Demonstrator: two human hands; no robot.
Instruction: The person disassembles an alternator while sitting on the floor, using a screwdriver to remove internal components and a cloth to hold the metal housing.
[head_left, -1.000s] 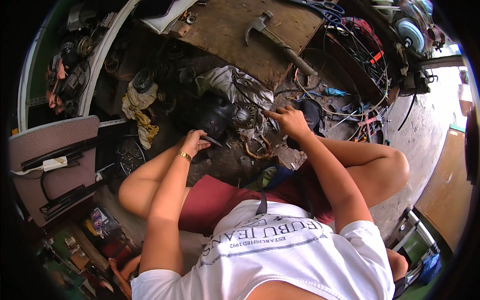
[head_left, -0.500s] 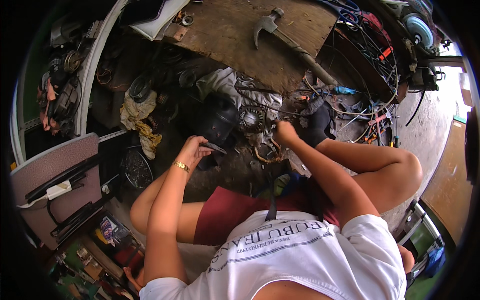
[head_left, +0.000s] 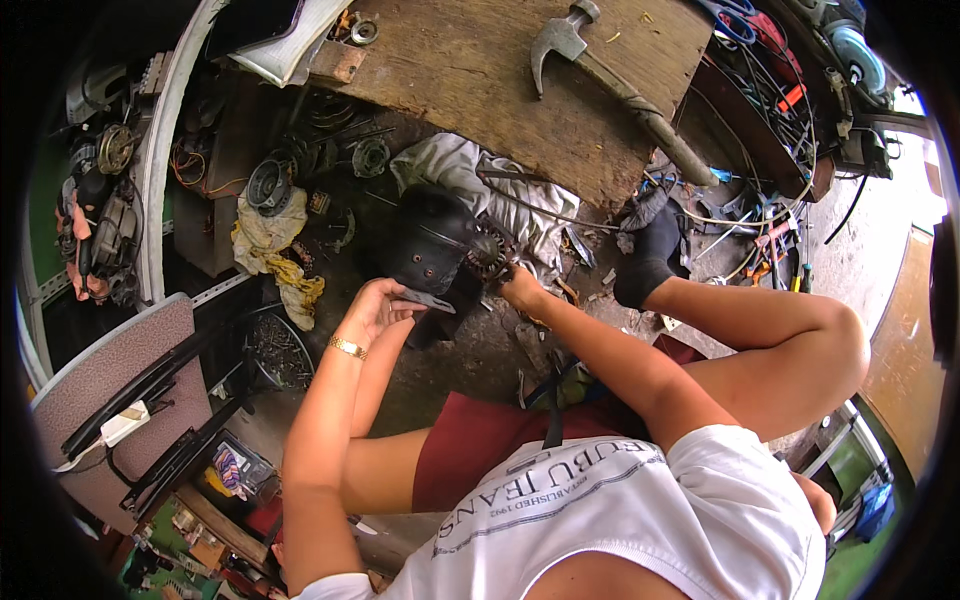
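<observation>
My left hand (head_left: 378, 308) is closed on a thin, flat grey piece (head_left: 428, 299) that looks like a folded sheet; its exact kind does not show. Just beyond it stands a black cylindrical housing (head_left: 425, 245) with small reddish holes in its side. At the housing's right end is a round finned metal part (head_left: 488, 250), like the end of an electric motor. The fingers of my right hand (head_left: 522, 288) are closed at the lower edge of this part, partly hidden from view. A crumpled grey-white cloth (head_left: 500, 190) lies behind both.
A wooden board (head_left: 480, 90) with a claw hammer (head_left: 625, 95) on it juts over the work spot. Cables and tools fill a bin (head_left: 770, 130) at right. Left are yellowed rags (head_left: 270, 235), a basin of small parts (head_left: 280, 350) and a chair back (head_left: 120, 390).
My right hand has moved left and nearer, onto the finned part, which now sits tilted against the housing. My left hand keeps the flat grey piece, and the whole view has shifted slightly.
</observation>
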